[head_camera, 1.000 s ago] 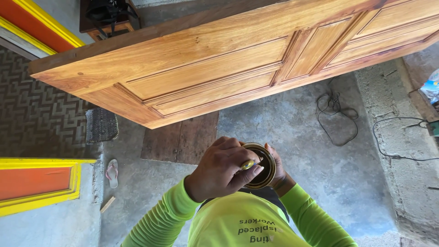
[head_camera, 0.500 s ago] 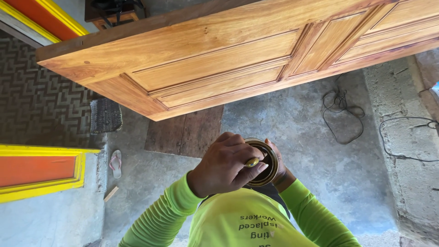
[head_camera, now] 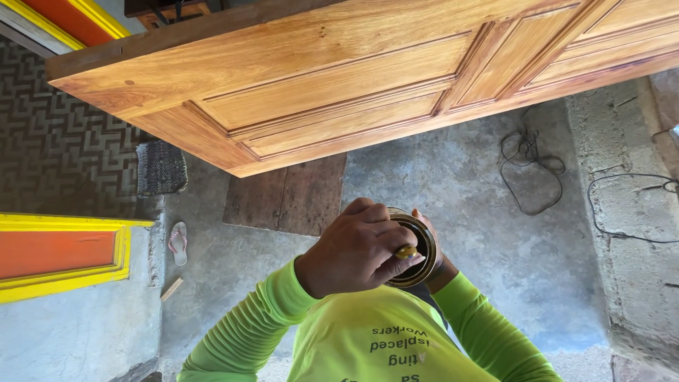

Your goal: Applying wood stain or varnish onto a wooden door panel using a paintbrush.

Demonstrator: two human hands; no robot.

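My left hand (head_camera: 357, 249) is closed over the mouth of a small round metal can (head_camera: 417, 244) and pinches a yellow-tipped tool (head_camera: 406, 251) that dips into it. The tool's lower end is hidden inside the can. My right hand (head_camera: 433, 239) wraps around the far side of the can and holds it in front of my chest; only its fingers and wrist show. Both arms wear bright green ribbed sleeves. A large varnished wooden panel door (head_camera: 353, 78) lies flat just beyond the can.
The grey concrete floor (head_camera: 460, 184) carries a dark wooden board (head_camera: 286, 194), loose black cables (head_camera: 530, 166), a pink sandal (head_camera: 178, 242) and a dark mat (head_camera: 161, 168). An orange and yellow frame (head_camera: 60, 255) stands at the left. A rough concrete ledge (head_camera: 636, 212) runs down the right.
The view has drifted slightly, so the door sits a little further right in frame. Both hands stay on the can in nearly the same pose.
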